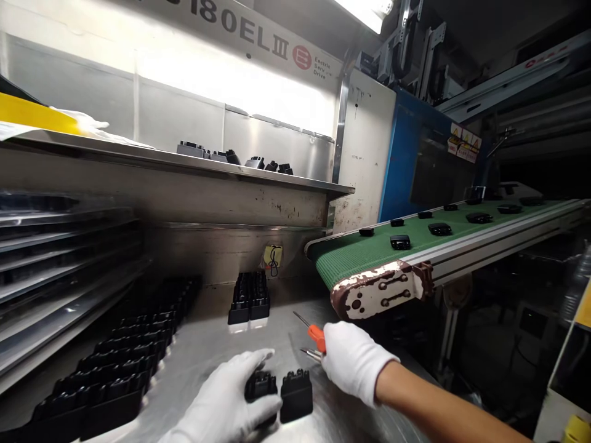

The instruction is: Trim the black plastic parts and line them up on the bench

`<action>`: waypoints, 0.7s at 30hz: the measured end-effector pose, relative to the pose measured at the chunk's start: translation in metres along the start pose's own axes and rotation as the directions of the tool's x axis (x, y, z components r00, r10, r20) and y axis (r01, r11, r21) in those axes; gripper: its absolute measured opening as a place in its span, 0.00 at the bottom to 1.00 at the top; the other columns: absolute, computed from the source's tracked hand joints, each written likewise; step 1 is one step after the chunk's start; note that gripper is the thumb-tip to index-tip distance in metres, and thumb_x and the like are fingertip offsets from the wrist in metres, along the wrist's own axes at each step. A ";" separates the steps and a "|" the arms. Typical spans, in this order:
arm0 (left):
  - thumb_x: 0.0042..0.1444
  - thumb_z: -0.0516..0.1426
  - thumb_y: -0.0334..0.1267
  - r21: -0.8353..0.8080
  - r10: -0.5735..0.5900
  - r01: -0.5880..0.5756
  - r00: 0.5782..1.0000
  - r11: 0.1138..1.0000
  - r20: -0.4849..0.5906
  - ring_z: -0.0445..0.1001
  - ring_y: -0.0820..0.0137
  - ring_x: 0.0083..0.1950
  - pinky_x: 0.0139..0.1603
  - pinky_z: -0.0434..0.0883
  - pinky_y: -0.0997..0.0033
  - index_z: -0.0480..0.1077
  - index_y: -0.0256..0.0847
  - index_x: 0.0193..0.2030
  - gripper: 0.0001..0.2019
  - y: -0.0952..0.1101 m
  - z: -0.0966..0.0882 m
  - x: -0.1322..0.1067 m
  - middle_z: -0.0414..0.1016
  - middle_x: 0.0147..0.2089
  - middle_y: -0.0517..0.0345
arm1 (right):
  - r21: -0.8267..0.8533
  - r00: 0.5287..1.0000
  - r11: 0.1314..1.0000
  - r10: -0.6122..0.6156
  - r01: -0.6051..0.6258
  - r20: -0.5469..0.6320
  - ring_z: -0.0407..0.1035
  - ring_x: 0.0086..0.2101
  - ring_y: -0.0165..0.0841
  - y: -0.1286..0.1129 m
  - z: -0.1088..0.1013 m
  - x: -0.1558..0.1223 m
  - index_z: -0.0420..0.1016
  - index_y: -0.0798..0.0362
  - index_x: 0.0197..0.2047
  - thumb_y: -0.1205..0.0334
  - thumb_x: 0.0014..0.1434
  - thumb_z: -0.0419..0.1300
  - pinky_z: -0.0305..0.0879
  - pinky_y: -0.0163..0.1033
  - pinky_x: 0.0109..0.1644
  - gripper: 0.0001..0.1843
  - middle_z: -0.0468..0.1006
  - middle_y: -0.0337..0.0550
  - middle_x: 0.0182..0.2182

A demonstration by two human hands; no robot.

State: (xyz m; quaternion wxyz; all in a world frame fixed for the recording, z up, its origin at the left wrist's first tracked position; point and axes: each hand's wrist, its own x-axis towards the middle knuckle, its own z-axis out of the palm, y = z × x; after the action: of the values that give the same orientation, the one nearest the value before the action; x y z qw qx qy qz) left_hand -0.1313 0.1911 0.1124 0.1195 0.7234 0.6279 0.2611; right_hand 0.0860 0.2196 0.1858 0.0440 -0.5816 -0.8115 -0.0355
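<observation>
My left hand, in a white glove, closes over a black moulded plastic part on the steel table. Just to its right stands a second black plastic part, which the glove does not touch. My right hand, also white-gloved, holds orange-handled snips with thin metal blades pointing to the left, above the second part. My right forearm is bare from the glove's cuff. Part of the held piece is hidden by my fingers.
Long rows of black parts lie at the table's left, with a short double row at the back. A green conveyor belt carrying black parts ends at the right. Black parts sit on a steel shelf above; stacked trays fill the left.
</observation>
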 end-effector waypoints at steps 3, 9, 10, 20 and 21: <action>0.45 0.60 0.43 0.002 0.009 -0.009 1.000 1.000 -0.003 0.71 0.58 0.56 0.60 0.65 0.58 0.69 0.42 0.60 0.32 -0.001 0.001 -0.001 0.74 0.55 0.50 | -0.021 0.999 1.000 -0.005 0.005 0.033 0.78 0.38 0.50 0.000 -0.002 -0.002 0.77 0.57 0.40 0.67 0.53 0.58 0.75 0.50 0.41 0.11 0.81 0.57 0.35; 0.45 0.60 0.44 0.013 0.007 -0.007 1.000 1.000 -0.006 0.71 0.57 0.56 0.60 0.65 0.58 0.69 0.42 0.60 0.32 -0.001 0.001 0.001 0.74 0.55 0.50 | -0.035 0.999 0.999 0.026 -0.025 0.038 0.78 0.36 0.49 0.005 0.002 0.000 0.77 0.57 0.38 0.68 0.52 0.58 0.75 0.50 0.40 0.09 0.81 0.54 0.35; 0.45 0.60 0.44 0.015 0.007 -0.007 1.000 1.000 -0.005 0.71 0.57 0.56 0.60 0.65 0.58 0.69 0.42 0.60 0.32 0.000 0.001 0.001 0.74 0.55 0.50 | -0.036 0.999 0.999 0.024 -0.022 0.034 0.78 0.36 0.49 0.006 0.002 0.000 0.77 0.57 0.37 0.68 0.52 0.58 0.75 0.50 0.40 0.09 0.81 0.54 0.35; 0.45 0.60 0.44 -0.009 0.019 -0.018 1.000 1.000 0.005 0.71 0.55 0.56 0.60 0.66 0.57 0.68 0.39 0.60 0.32 0.002 -0.001 -0.003 0.74 0.55 0.47 | -0.106 0.999 0.993 0.048 -0.047 0.005 0.78 0.37 0.49 0.017 0.007 0.003 0.78 0.59 0.39 0.67 0.56 0.57 0.75 0.49 0.41 0.10 0.81 0.57 0.35; 0.45 0.60 0.44 -0.013 0.016 -0.016 1.000 1.000 0.004 0.71 0.56 0.56 0.60 0.66 0.57 0.68 0.39 0.60 0.32 0.001 -0.001 -0.003 0.74 0.55 0.47 | -0.110 0.998 0.992 0.062 -0.060 0.009 0.78 0.37 0.49 0.020 0.009 0.003 0.78 0.59 0.39 0.67 0.56 0.57 0.75 0.49 0.41 0.10 0.81 0.57 0.35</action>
State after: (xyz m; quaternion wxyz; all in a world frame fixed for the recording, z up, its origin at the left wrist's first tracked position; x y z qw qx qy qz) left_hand -0.1309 0.1879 0.1131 0.1233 0.7283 0.6200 0.2645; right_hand 0.1037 0.2303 0.1772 0.0081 -0.6078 -0.7905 -0.0750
